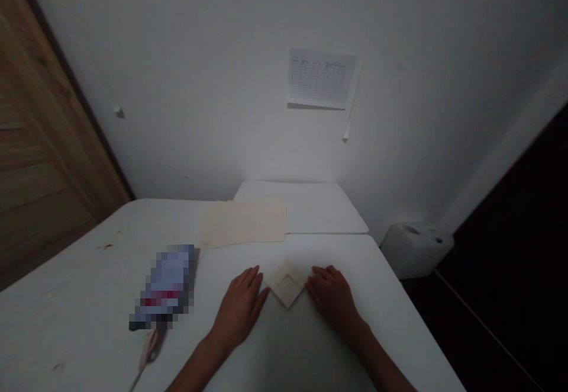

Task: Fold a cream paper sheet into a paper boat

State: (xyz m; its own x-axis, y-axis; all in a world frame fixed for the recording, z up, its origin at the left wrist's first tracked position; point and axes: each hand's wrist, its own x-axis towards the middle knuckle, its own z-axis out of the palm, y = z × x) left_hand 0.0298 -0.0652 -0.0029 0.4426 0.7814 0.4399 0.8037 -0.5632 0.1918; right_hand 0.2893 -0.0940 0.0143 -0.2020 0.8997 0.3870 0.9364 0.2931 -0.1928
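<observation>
A small cream sheet of folded paper [288, 293] lies flat on the white table in front of me, turned like a diamond with one point toward me. A triangular flap edge shows across its middle. My left hand [239, 303] rests palm down at the paper's left corner, its thumb by the edge and its fingers stretched out. On the other side, my right hand [332, 294] lies palm down with its fingertips at the right corner. Neither hand is wrapped around anything.
Several cream sheets [246, 223] lie farther back on the white table [89, 297]. Left of my hand is a pixelated bluish item [168, 285], with a pinkish piece [149, 347] below it. A printed sheet [319, 78] hangs on the wall; a white box [412, 247] stands right.
</observation>
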